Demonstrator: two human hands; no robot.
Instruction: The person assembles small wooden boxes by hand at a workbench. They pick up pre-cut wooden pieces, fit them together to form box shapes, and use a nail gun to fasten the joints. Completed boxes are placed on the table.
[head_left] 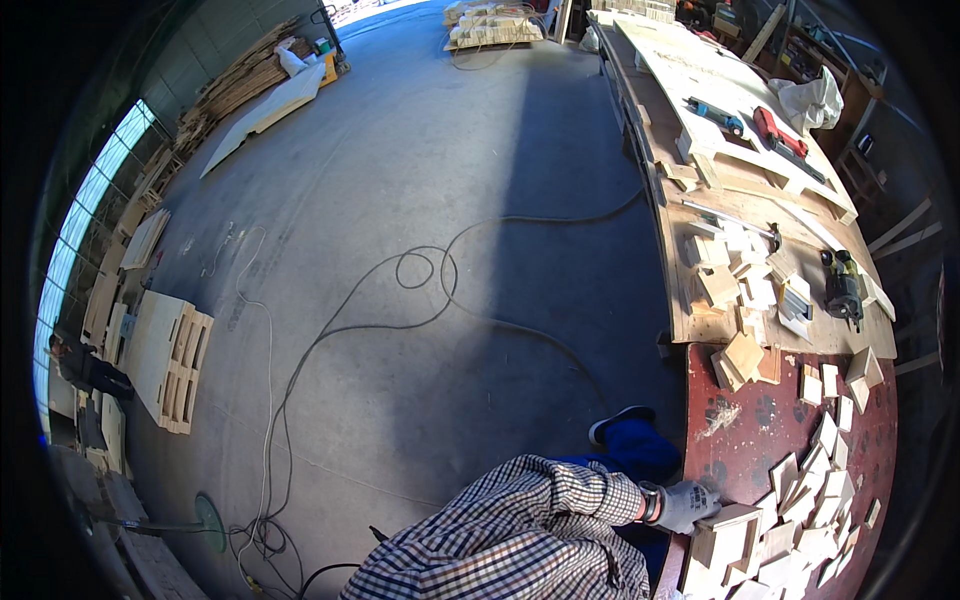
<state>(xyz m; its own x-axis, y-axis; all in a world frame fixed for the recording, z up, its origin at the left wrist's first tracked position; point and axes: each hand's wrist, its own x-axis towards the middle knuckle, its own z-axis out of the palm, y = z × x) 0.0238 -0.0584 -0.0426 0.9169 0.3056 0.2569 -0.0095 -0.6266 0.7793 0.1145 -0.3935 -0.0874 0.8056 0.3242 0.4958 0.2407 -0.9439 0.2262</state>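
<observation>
My left hand (686, 506), in a grey work glove with a dark band at the wrist, reaches to the near left part of the red-brown board table (735, 455). Its fingers are curled at the upper corner of a small open wooden box (728, 540) and appear to grip it; the fingertips are partly hidden. Close beside the box lies a loose heap of small pale wood pieces (822, 495), flat blocks and thin plates. A checked sleeve covers my left arm. My right hand is out of view.
Farther along the bench lie more wood offcuts (735, 270), a yellow-and-black power tool (843, 288), a blue tool (715, 115) and a red tool (780, 132). Cables (440, 270) loop over the concrete floor. Pallets (180, 360) and a person (88, 368) are at the left.
</observation>
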